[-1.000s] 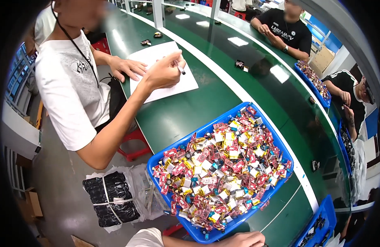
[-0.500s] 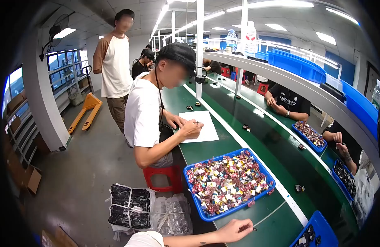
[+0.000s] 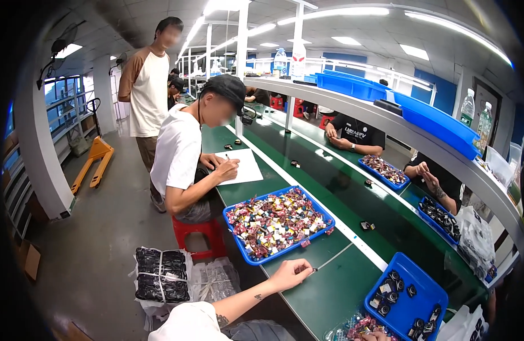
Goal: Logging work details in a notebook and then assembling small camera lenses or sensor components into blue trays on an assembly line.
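My left hand [image 3: 291, 275] is held over the near edge of the green bench, its fingers pinched on a small dark piece [image 3: 314, 270] too small to identify. Only a few fingers of my right hand [image 3: 376, 336] show at the bottom edge, beside a clear tray of pink-wrapped small parts [image 3: 353, 328]; whether they grip anything is hidden. Beside them, a blue tray [image 3: 395, 262] holds several black, round-faced small modules [image 3: 392, 297]. Beyond my left hand, another blue tray [image 3: 251, 261] is heaped with small pink, white and yellow parts [image 3: 279, 223].
A seated person [image 3: 179, 153] writes on white paper [image 3: 249, 170]; another person [image 3: 151, 85] stands behind. Co-workers' hands [image 3: 432, 181] work across the green belt [image 3: 330, 187]. A shelf [image 3: 353, 94] with blue bins runs overhead. Strapped bundles [image 3: 162, 273] and a red stool [image 3: 202, 237] stand at left.
The view has swung right and down, bringing the near blue tray and my right fingers into sight. My left hand keeps its pinch. The seated person is still writing.
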A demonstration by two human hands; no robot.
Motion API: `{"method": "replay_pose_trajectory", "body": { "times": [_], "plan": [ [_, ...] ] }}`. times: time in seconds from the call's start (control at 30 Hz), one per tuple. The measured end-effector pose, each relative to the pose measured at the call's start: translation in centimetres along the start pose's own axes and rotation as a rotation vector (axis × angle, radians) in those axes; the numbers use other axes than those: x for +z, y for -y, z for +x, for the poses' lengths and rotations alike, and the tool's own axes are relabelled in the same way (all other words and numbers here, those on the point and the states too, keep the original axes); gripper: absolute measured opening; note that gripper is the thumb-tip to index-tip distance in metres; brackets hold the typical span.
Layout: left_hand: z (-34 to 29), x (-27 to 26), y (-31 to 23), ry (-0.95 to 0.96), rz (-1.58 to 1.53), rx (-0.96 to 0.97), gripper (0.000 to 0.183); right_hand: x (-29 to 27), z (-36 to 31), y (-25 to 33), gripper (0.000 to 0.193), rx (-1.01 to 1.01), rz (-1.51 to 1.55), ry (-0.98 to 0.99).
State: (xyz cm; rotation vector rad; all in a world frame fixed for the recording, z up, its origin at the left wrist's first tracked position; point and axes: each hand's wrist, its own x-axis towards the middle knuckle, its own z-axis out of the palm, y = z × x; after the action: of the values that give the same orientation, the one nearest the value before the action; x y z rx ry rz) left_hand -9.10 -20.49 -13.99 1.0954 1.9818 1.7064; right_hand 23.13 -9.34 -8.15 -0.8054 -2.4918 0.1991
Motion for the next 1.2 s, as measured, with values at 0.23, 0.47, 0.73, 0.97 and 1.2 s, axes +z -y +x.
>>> {"method": "replay_pose_trajectory", "body": {
  "times": [0.23, 0.47, 0.73, 0.97, 1.2],
  "plan": [
    [0.4, 1.1, 0.3, 0.048, -0.198, -0.060, 0.013, 0.6, -0.4, -0.2, 0.025, 0.198, 0.217, -0.090],
    [1.2, -0.6, 0.8, 0.014, -0.107, -0.027, 0.010, 0.7, 2.9, -1.1, 0.019, 0.075, 0.265, -0.299],
    [0.7, 0.5, 0.7, 0.085, -0.183, -0.001, 0.011, -3.8, 1.3, -7.5, 0.028, 0.285, -0.111, -0.322],
    [-2.0, 5.5, -3.5, 0.562, -0.513, -0.156, 0.009, -2.7, -3.5, -14.3, 0.030, 0.465, -0.044, -0.291],
    [-1.2, 9.5, -4.6, 0.731, -0.447, -0.261, 0.009, -0.4, -2.2, -11.5, 0.028, 0.447, 0.027, -0.295]
  ]
}}
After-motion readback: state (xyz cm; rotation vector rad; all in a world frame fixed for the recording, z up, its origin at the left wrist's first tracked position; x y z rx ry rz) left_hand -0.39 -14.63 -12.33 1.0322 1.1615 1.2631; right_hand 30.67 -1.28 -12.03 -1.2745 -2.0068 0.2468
